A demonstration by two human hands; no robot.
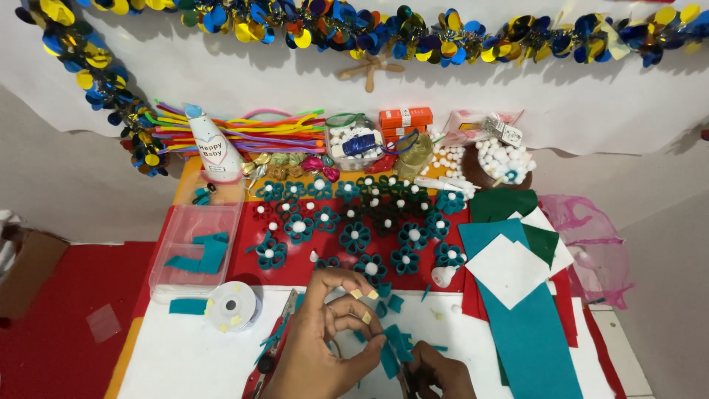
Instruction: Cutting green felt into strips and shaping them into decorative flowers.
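- Left hand (325, 340) at the near edge of the white work surface (185, 362), fingers curled, thumb and fingertips pinched on a teal felt piece (390, 347) with looped petals.
- Small yellowish tape bits stuck to the left fingertips (357, 294) (three visible).
- Right hand (439, 373) low at the frame edge, just beside the felt piece and closed around something dark; cannot tell what.
- Felt piece held above the white surface, between the two hands, with teal scraps (395, 301) scattered close by.
- Tape roll (233, 304) lying flat to the left of the hands, small tape bits on its rim.
- Clear plastic tray (193, 247) behind the roll, teal felt offcuts inside.
- Finished felt flowers (354, 236) in teal and dark tones, each with a white centre, laid in rows on the red mat (251, 258) beyond the hands.
- Felt sheets (517, 325) in teal, white and green stacked to the right, overlapping.
- Pipe cleaners (258, 133) in mixed colours along the back, beside a white cone-shaped party hat (214, 148).
- Orange boxes (405, 118) and a heap of white pom-poms (502, 159) at the back right.
- Sequin garland (369, 29) in blue and gold strung across the white wall.
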